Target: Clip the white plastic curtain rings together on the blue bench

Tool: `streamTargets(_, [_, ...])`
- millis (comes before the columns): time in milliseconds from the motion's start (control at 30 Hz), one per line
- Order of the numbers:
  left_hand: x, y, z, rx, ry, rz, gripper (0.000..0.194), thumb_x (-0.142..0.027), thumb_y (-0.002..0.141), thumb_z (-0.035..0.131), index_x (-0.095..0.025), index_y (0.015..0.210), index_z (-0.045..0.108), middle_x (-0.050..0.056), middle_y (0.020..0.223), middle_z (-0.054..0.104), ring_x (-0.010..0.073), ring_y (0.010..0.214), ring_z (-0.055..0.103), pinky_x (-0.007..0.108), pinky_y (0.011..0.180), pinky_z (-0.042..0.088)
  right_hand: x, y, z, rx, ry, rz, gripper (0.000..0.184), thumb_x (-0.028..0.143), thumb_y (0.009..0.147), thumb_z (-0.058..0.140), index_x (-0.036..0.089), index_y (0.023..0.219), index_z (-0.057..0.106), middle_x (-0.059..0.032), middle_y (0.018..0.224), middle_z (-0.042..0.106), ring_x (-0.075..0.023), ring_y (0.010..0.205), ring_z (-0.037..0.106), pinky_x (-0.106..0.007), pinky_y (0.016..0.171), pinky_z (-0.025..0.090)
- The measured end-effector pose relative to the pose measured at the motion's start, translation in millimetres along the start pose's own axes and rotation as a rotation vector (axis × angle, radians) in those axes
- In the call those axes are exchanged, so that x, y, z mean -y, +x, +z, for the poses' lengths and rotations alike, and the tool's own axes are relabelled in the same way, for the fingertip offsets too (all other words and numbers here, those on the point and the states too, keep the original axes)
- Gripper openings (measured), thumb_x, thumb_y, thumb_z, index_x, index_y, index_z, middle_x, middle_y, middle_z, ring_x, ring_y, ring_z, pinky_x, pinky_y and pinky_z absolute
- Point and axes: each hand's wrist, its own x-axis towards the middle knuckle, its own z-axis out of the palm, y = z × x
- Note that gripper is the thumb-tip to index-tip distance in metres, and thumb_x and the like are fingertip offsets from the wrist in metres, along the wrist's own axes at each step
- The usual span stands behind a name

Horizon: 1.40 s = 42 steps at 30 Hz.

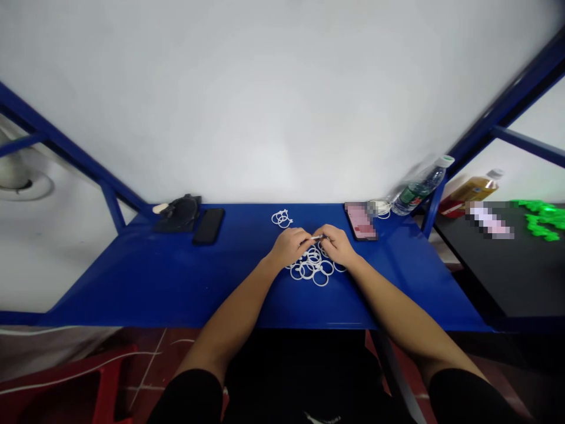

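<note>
My left hand (289,246) and my right hand (338,244) meet above a pile of white plastic rings (321,278) on the blue table. Between my fingertips a white ring (316,237) is pinched from both sides, seen nearly edge-on. Fingers of both hands are closed on it and hide most of its shape. Several rings in the pile have a small tab and overlap each other, partly under my hands. Farther back, just past my left hand, a small group of similar white rings (281,219) lies on the table.
A black phone (209,226) and a dark pouch (179,213) lie at the back left of the blue table (168,282). Back right are a pink-screened phone (359,221), a white cable (380,208) and a leaning water bottle (419,188). Blue frame bars flank the table.
</note>
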Motion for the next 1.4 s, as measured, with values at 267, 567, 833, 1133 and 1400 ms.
streamTargets(267, [18, 0, -13.6, -0.163, 0.059, -0.034, 0.021, -0.035, 0.102, 0.061, -0.021, 0.095, 0.075, 0.008, 0.107, 0.072, 0.0198, 0.099, 0.069, 0.035, 0.090, 0.055, -10, -1, 5, -0.036, -0.055, 0.057, 0.037, 0.020, 0.101, 0.047, 0.025, 0.135, 0.060, -0.0106, 0.127, 0.070, -0.0266, 0.113, 0.066, -0.050, 0.099, 0.054])
streamTargets(567, [52, -5, -27.5, -0.034, 0.197, -0.493, 0.027, -0.028, 0.091, 0.075, -0.024, 0.118, 0.076, 0.007, 0.128, 0.068, 0.0219, 0.102, 0.070, 0.034, 0.091, 0.056, -19, -2, 6, 0.057, -0.210, 0.039, 0.033, 0.020, 0.101, 0.050, 0.022, 0.129, 0.066, -0.0123, 0.127, 0.070, -0.0296, 0.119, 0.063, -0.054, 0.103, 0.053])
streamTargets(833, [26, -5, -18.3, 0.283, 0.057, -0.246, 0.028, -0.018, 0.098, 0.057, -0.026, 0.118, 0.076, 0.003, 0.121, 0.070, 0.0190, 0.108, 0.069, 0.033, 0.096, 0.055, -20, -3, 10, 0.202, -0.224, -0.008, 0.030, 0.012, 0.095, 0.054, 0.020, 0.118, 0.073, -0.0114, 0.121, 0.073, -0.0284, 0.112, 0.066, -0.051, 0.099, 0.054])
streamTargets(1133, [19, -5, -18.4, 0.396, 0.147, -0.287, 0.025, -0.025, 0.096, 0.061, -0.023, 0.115, 0.076, 0.007, 0.125, 0.068, 0.0230, 0.106, 0.069, 0.034, 0.089, 0.057, -15, -2, 10, 0.221, -0.182, -0.016, 0.032, 0.011, 0.094, 0.054, 0.021, 0.118, 0.073, -0.0101, 0.117, 0.075, -0.0278, 0.109, 0.067, -0.050, 0.098, 0.054])
streamTargets(1400, [19, -5, -11.7, 0.137, 0.092, -0.258, 0.027, -0.032, 0.093, 0.071, -0.023, 0.118, 0.073, 0.006, 0.120, 0.071, 0.0219, 0.103, 0.070, 0.036, 0.091, 0.056, -7, -1, 7, 0.177, -0.182, -0.001, 0.040, 0.015, 0.095, 0.058, 0.022, 0.134, 0.064, -0.0115, 0.125, 0.072, -0.0277, 0.115, 0.067, -0.051, 0.100, 0.056])
